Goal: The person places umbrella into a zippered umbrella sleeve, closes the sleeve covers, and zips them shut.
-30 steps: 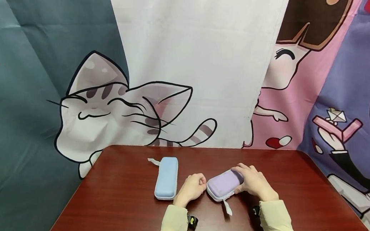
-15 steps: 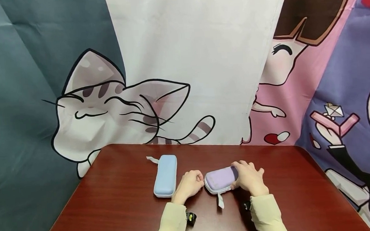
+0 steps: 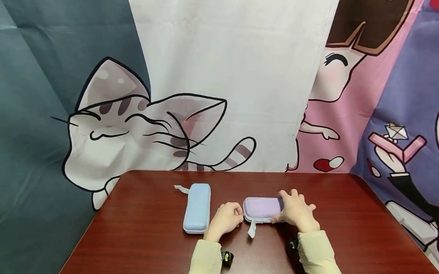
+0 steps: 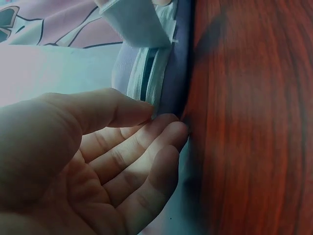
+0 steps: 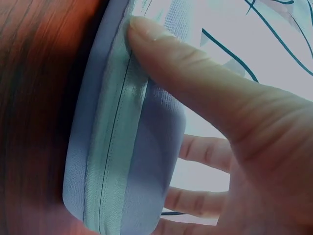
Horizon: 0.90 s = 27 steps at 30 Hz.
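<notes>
A purple zippered pencil case (image 3: 262, 208) lies on the table between the two hands, its short white strap (image 3: 252, 229) hanging toward the person. My right hand (image 3: 297, 210) grips the case's right end, thumb along the near zipper side and fingers over the far side. At the left end, my left hand (image 3: 225, 217) pinches the zipper pull, which its thumb and forefinger hide. In the left wrist view a narrow dark gap shows between the zipper tapes (image 4: 159, 81) just past those fingertips. Along the right wrist view, the zipper (image 5: 110, 156) runs closed.
A light blue pencil case (image 3: 197, 208) with a white strap (image 3: 182, 189) lies left of the left hand. Everything rests on a reddish-brown wooden table (image 3: 135, 244). Behind its far edge hangs a cartoon-printed cloth (image 3: 237, 68).
The purple case has turned from slanted to nearly level across the table, and its strap has swung left. The right hand turned with it; the left hand stays at the case's left end.
</notes>
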Each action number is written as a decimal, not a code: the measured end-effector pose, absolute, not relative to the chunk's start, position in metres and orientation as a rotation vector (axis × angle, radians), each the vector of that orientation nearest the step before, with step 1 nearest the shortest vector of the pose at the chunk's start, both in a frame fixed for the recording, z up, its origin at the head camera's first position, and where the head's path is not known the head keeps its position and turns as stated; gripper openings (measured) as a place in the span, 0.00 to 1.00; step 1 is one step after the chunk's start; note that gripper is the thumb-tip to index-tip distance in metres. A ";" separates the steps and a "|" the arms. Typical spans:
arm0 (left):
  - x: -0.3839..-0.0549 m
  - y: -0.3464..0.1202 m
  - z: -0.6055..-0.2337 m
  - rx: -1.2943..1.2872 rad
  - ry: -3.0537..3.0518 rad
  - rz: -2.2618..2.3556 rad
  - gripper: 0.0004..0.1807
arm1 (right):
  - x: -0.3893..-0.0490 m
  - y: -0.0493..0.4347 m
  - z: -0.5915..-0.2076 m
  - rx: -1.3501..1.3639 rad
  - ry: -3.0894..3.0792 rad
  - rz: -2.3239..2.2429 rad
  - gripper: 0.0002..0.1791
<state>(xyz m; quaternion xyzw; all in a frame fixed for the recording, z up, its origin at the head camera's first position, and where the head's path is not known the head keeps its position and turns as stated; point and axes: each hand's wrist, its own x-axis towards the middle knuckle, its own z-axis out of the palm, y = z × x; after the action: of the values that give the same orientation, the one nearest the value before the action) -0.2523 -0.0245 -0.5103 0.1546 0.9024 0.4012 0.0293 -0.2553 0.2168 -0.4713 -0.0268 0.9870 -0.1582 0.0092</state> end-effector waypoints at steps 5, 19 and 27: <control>-0.251 -0.023 -0.509 0.477 2.775 1.246 0.05 | -0.257 0.220 -0.475 -0.106 3.100 -0.477 0.51; -0.251 -0.022 -0.511 0.476 2.784 1.261 0.07 | -0.273 0.220 -0.492 -0.715 3.040 -0.670 0.31; -0.251 -0.021 -0.514 0.494 2.823 1.262 0.07 | -0.271 0.219 -0.495 -0.647 3.063 -0.672 0.31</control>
<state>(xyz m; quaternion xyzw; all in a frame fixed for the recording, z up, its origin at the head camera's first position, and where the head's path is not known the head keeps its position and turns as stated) -0.2507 -0.0207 -0.5137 0.1577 0.9016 0.4029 0.0050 -0.2708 0.2193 -0.4946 -0.2021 0.9562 -0.2097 -0.0301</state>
